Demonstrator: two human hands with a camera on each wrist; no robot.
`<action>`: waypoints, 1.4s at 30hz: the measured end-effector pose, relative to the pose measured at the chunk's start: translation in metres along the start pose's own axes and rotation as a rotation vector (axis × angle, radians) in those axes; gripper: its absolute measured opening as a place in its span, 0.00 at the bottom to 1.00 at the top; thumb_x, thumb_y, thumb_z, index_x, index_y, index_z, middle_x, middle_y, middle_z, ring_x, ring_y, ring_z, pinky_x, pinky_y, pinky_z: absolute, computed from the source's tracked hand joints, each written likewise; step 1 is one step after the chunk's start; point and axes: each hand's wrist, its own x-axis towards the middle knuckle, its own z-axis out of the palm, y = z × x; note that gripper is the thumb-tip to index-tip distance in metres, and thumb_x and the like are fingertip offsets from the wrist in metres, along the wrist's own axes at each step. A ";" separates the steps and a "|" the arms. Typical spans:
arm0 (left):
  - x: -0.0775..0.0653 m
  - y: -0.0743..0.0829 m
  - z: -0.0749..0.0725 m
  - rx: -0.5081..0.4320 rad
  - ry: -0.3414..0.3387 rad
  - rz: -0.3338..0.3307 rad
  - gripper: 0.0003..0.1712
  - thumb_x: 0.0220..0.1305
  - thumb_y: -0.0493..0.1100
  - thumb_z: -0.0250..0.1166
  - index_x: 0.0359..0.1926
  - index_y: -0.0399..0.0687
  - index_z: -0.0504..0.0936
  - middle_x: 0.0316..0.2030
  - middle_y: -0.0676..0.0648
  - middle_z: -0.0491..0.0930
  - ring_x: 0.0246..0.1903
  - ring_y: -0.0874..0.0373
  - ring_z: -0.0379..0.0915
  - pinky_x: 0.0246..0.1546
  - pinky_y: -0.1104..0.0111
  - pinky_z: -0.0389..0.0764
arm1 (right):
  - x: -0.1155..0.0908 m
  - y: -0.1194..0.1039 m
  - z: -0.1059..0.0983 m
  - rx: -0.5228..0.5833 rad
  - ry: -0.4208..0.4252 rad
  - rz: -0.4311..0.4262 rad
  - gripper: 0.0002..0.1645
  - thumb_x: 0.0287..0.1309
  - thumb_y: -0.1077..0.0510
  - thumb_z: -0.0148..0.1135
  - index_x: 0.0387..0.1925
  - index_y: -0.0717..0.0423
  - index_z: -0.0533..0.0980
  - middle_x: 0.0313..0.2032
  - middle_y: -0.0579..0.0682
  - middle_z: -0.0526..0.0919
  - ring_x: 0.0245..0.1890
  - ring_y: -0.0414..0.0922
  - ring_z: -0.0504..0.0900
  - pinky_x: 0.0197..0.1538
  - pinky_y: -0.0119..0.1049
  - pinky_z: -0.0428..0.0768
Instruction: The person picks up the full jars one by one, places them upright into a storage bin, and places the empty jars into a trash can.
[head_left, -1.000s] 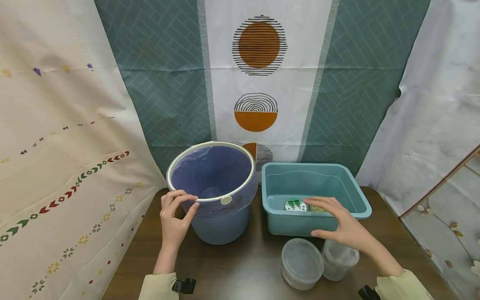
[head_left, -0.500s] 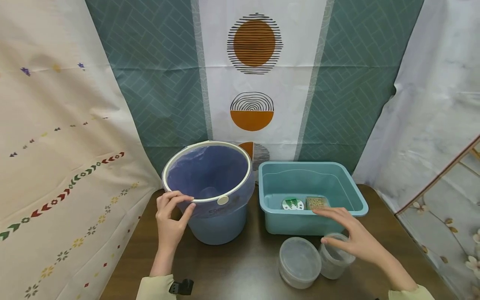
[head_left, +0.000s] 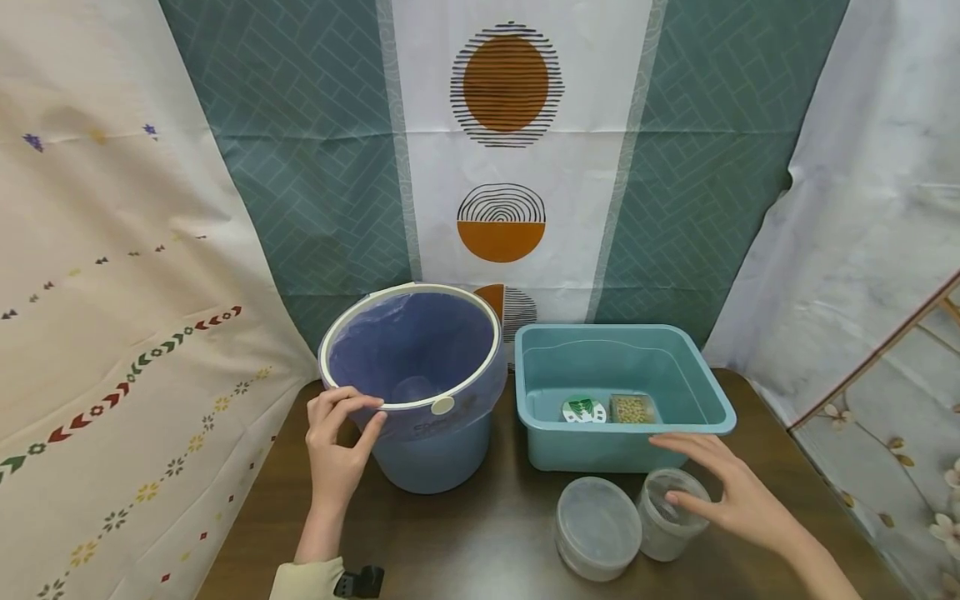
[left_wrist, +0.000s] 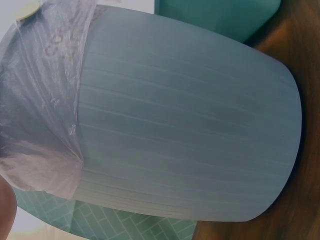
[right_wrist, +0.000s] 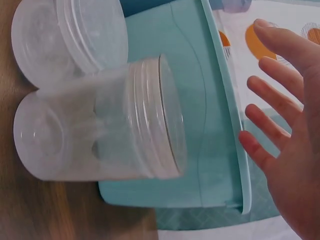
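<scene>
In the head view, my left hand point(head_left: 337, 446) grips the front left rim of a blue trash can point(head_left: 435, 467), fingers over the cream ring and thumb on the outer side. A thin, translucent purple bag point(head_left: 420, 354) lines the can and folds over its edge. My right hand point(head_left: 738, 492) hovers with spread fingers beside and above a clear plastic jar point(head_left: 667, 529), touching nothing. The right wrist view shows that same jar point(right_wrist: 90, 125) apart from the fingers. A second clear round container point(head_left: 598, 529) with a frosted top stands to its left.
Behind the jars sits a teal basin point(head_left: 626, 450). Inside it lie a white round piece with a green print point(head_left: 583, 409) and a small clear box of yellowish beads point(head_left: 632, 408). Patterned cloths point(head_left: 315, 167) hang behind the brown table point(head_left: 450, 542).
My right hand has moved from above the basin's front edge down and right toward the clear jar, uncovering the beads box. The left hand stays on the trash can's rim.
</scene>
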 end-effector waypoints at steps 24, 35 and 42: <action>0.000 0.004 -0.003 0.001 0.004 0.005 0.15 0.38 0.19 0.69 0.31 0.32 0.84 0.35 0.35 0.75 0.46 0.60 0.65 0.55 0.75 0.62 | -0.019 0.015 0.007 -0.135 -0.131 0.044 0.51 0.36 0.37 0.80 0.66 0.36 0.70 0.59 0.37 0.77 0.56 0.23 0.64 0.47 0.33 0.76; 0.001 0.004 -0.001 0.000 0.001 -0.002 0.16 0.38 0.19 0.69 0.31 0.32 0.84 0.35 0.35 0.75 0.46 0.61 0.64 0.54 0.76 0.62 | -0.022 0.024 0.008 -0.192 -0.203 0.062 0.57 0.29 0.38 0.82 0.66 0.36 0.69 0.59 0.42 0.75 0.54 0.28 0.62 0.42 0.33 0.76; 0.002 0.004 0.001 0.001 0.001 0.001 0.15 0.38 0.19 0.69 0.31 0.32 0.84 0.35 0.36 0.75 0.45 0.60 0.64 0.53 0.77 0.63 | -0.021 0.027 0.008 -0.230 -0.220 0.041 0.57 0.29 0.43 0.84 0.67 0.37 0.69 0.57 0.43 0.76 0.51 0.34 0.65 0.40 0.33 0.75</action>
